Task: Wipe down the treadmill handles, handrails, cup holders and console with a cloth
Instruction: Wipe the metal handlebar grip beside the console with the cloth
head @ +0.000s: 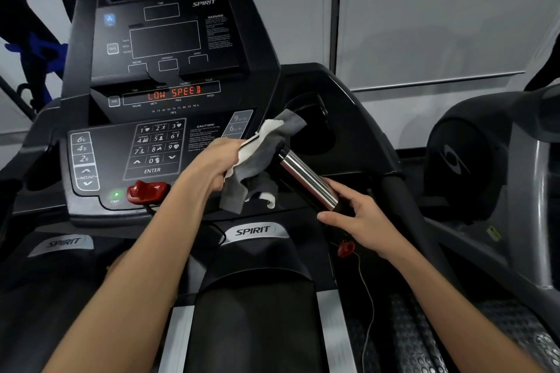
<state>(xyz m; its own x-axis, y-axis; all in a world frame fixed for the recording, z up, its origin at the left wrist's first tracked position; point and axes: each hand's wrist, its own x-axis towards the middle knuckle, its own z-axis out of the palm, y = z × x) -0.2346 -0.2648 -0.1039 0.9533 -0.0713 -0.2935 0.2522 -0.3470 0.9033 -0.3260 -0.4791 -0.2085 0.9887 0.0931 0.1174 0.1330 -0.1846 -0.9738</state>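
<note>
Our left hand (221, 160) is clamped on the grey-and-white cloth (260, 160), pressing it against the far end of the steel grip (306, 179). Our right hand (360, 215) curls around the grip's near end, fingers partly apart. The console (127, 148) sits left.

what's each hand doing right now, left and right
Left hand: closed on the cloth, pressed against the chrome handle.
Right hand: gripping the lower end of the chrome handle.
</note>
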